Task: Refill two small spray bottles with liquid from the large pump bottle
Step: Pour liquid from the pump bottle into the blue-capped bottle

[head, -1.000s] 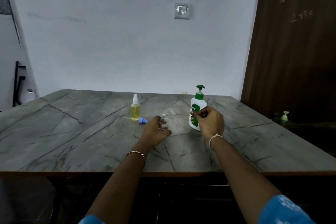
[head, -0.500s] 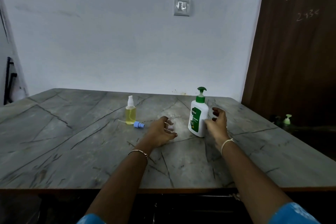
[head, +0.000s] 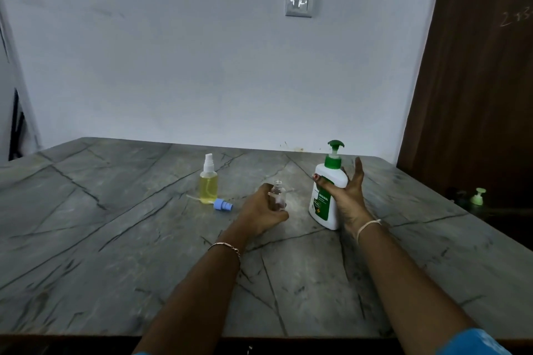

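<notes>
Left hand curls round a small clear bottle, uncapped and upright. Right hand clasps the glossy white pump bottle, thumb across its front. On the veined grey table, a yellow-filled spray bottle stands just beside a ribbed blue sprayer cap.

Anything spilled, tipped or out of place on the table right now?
No spill shows. The blue spray head lies on its side on the table beside the yellow spray bottle, tube exposed; the clear bottle in the left hand stands uncapped. The right hand holds the pump bottle.
</notes>
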### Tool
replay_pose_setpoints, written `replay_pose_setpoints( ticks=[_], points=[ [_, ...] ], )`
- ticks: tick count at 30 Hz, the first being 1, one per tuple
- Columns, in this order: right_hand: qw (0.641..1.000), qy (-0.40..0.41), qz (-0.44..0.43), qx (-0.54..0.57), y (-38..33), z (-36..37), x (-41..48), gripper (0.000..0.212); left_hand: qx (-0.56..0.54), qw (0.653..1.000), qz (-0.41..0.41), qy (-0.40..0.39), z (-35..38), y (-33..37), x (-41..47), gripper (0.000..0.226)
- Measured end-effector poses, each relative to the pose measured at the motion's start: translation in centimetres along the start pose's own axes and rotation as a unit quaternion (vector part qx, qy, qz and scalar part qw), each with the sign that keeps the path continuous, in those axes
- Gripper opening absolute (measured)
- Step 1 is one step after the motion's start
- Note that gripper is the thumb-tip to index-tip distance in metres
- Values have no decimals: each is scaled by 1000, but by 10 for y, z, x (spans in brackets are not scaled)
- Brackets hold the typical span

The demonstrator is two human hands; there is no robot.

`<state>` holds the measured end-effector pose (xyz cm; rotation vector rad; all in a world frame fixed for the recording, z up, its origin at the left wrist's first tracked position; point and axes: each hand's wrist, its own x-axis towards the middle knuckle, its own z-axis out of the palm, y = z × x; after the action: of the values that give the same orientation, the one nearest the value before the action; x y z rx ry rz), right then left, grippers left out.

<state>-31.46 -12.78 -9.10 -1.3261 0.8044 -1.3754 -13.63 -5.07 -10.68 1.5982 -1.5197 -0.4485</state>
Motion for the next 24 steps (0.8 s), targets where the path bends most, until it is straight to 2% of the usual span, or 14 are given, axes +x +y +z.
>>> replay_pose_setpoints(
  ticks=[5,10,13,17,22,24],
  points=[
    [999,11,-27,14,0,6,-2,98,-44,999,-24,-13,-1,-5,3,35],
    [994,1,-106,-30,4,11,-2,90,-115,992,-35,-32,-1,-3,1,45],
    [982,7,-163,-95,4,15,-2,94,-116,993,-36,2,0,-3,-1,52],
    [963,18,-197,-185,4,20,-3,103,-116,992,-26,33,-1,-4,-3,59],
    [948,-36,-234,-214,-5,22,-11,113,-154,987,-26,40,-1,0,-5,58],
    [930,-49,-265,-250,-9,23,-13,117,-146,988,-28,42,-1,2,-4,57]
  ],
)
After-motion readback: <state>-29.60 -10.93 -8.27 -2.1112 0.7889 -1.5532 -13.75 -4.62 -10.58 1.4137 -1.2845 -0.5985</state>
